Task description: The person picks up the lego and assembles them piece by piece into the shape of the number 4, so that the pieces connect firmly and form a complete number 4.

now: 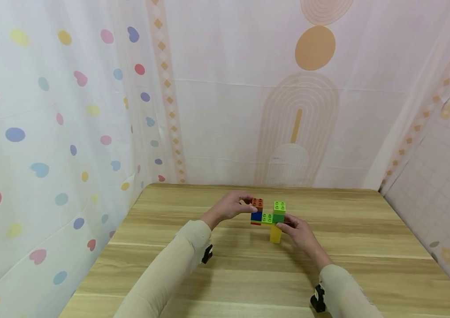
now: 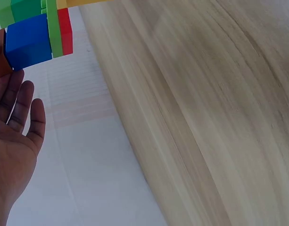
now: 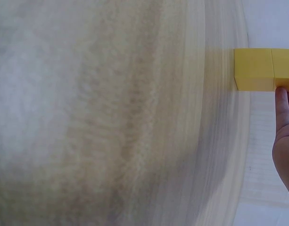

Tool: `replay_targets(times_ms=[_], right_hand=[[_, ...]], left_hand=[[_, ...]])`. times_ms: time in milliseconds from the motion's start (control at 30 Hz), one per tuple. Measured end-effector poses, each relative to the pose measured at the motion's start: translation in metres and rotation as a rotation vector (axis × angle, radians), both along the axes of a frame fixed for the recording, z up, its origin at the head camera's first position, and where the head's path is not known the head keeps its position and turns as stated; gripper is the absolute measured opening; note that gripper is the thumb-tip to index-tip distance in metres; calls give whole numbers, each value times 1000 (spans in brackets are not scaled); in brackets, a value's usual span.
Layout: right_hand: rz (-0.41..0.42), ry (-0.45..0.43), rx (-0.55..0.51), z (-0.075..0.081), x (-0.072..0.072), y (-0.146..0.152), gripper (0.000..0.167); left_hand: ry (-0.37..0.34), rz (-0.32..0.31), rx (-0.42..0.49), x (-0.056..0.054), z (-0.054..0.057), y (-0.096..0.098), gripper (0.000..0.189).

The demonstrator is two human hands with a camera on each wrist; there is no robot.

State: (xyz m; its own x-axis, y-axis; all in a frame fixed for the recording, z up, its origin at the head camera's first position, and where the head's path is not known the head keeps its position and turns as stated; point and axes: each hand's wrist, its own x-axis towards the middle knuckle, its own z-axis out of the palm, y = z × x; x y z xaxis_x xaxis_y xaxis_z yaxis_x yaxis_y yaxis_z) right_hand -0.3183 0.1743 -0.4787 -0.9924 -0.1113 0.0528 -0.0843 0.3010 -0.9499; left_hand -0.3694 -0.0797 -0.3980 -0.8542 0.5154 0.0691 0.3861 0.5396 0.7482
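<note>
Both hands are on one structure of toy building bricks. At its left, a brown brick [image 1: 257, 202] sits on a blue brick [image 1: 256, 216], above a light green plate [image 1: 267, 218] and a red brick [image 2: 65, 31]. The right column has a light green brick [image 1: 279, 206] over a darker green brick [image 1: 278, 217], with two yellow bricks [image 3: 254, 68] stacked below. My left hand [image 1: 232, 206] pinches the brown brick. My right hand [image 1: 300, 232] grips the right column, a fingertip on the upper yellow brick in the right wrist view; its other fingers are partly hidden.
The structure is over the far half of a wooden table [image 1: 249, 282]. A patterned curtain [image 1: 225, 132] hangs behind the table's back edge, and a dotted one [image 1: 50, 185] hangs at the left. Black wrist devices [image 1: 318, 298] show at the sleeves.
</note>
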Motion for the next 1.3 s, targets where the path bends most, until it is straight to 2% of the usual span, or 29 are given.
replay_targets(times_ms=[167,267,667,900,1100,1300], right_hand=[[1,2,1,-1,2,-1,44],[1,6,-2,-1,2,-2,44],[8,11,-20,0,2,-3,42],[17,2,-23,2,3,-1,42],[31,5,-15,1,2,1,46],[13,-7,-27,0,1,1,44]], left_hand=[[10,18,32,0,-7,-1,41],[-14,36,71,1,-11,0,45],[-54,93,126,0,-15,-1,47],[-35,39,120,0,-15,-1,37],[-5,-18,87,0,-10,-1,30],[7,-20,41,0,-6,1,33]])
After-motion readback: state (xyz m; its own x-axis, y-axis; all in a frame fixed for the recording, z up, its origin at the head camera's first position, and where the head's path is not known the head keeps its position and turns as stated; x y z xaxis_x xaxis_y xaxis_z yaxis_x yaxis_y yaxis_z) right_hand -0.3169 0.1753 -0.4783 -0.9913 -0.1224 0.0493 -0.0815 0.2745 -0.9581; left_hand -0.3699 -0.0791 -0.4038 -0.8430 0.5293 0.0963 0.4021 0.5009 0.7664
